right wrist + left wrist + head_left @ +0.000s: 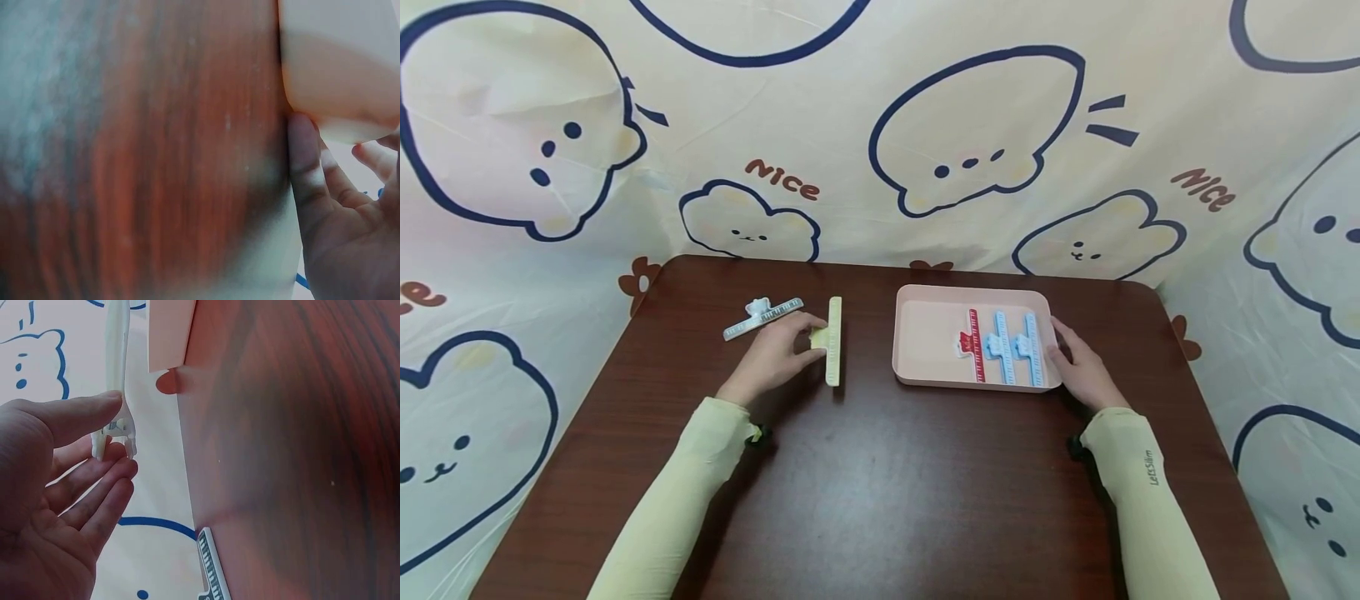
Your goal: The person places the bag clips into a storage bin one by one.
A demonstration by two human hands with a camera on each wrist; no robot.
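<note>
i am watching my left hand [772, 357] reaching across the dark brown wooden table [880, 492], and it is pinching the handle of a pale yellow plastic bag clip with ruler marks [832, 340] between thumb and fingertips; in the left wrist view the same clip [114, 375] is sitting between the thumb above and the fingers [100, 487] below, which are only lightly bent around its sprung end. the yellow clip is lying on the table just left of the shallow pink plastic tray [925, 333], with its long bar running away from me. just beside my left hand, on its far side, a white plastic bag clip with ruler marks [763, 317] is lying at a slant on the table, and the left wrist view is catching 1 end of it [211, 569] at the table edge. my right hand [1084, 367] is resting against the right side of the tray, fingers fairly straight and touching its wall rather than closing around it; the right wrist view is showing a finger [306, 162] laid along the tray's corner [337, 75]. inside the tray, 3 clips are lying side by side toward the right: 1 red plastic clip [972, 342] and 2 light blue plastic clips [1017, 346].
</note>
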